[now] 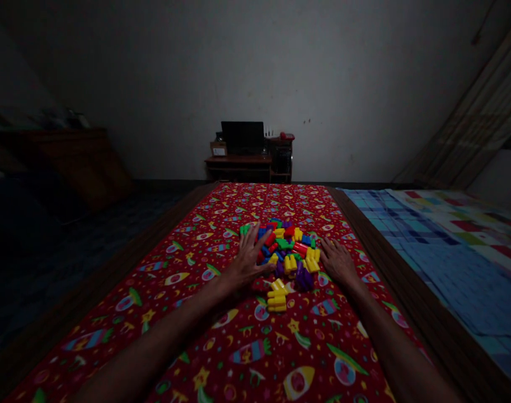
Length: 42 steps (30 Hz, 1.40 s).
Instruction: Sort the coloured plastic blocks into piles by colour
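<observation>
A heap of small plastic toy blocks (285,244) in red, yellow, green, blue and purple lies on a red patterned cloth (247,355). My left hand (250,256) rests over the heap's left side with its fingers spread, covering some of the blocks. At the heap's right edge my right hand (338,258) lies flat on the cloth beside yellow blocks (313,259), fingers stretched out. Two yellow blocks (277,296) sit apart from the heap, nearer to me. Purple blocks (303,277) form the near right part of the heap. Neither hand visibly grips a block.
Beyond the cloth's far edge, a desk (238,159) with a dark monitor (242,136) stands against the wall. A blue plaid cloth (410,246) spreads out on the right. To the left is a wooden cabinet (76,168). The room is dim.
</observation>
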Each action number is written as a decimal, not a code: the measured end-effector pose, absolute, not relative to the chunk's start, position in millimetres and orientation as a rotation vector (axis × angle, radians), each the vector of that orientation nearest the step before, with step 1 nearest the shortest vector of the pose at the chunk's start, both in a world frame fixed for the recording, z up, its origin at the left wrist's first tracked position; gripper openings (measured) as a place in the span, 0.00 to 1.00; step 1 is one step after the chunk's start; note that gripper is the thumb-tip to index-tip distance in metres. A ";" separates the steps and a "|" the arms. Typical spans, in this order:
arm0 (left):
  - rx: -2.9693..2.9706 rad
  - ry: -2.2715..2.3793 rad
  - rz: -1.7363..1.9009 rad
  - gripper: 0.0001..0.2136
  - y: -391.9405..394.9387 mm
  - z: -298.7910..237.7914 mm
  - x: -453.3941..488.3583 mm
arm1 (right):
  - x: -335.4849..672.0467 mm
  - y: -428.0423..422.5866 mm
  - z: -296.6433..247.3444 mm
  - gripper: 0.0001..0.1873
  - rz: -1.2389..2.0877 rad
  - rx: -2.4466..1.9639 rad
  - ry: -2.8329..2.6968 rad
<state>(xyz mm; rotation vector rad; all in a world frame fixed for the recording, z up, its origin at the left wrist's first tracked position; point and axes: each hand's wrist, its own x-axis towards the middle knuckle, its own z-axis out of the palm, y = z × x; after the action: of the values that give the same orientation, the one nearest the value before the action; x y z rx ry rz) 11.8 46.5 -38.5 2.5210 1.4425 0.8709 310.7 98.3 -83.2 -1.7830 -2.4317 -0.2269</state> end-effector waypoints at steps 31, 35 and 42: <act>3.180 1.245 0.436 0.16 71.2 -38.1 95.4 | 309.3 100.3 -90.7 0.27 -0.218 -1.680 -2.303; 2.982 1.292 0.548 0.17 64.6 -19.7 57.1 | 313.3 101.5 -96.1 0.27 -0.067 -1.610 -2.167; 2.255 1.796 1.048 0.25 80.4 -41.2 -47.4 | 292.3 132.0 -99.3 0.34 0.394 -1.440 -1.828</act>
<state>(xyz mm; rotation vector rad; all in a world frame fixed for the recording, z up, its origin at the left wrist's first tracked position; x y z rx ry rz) -47.4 80.4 -41.2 2.2547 1.7955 1.0479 292.3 132.0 -99.3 -1.4399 -1.8277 0.3945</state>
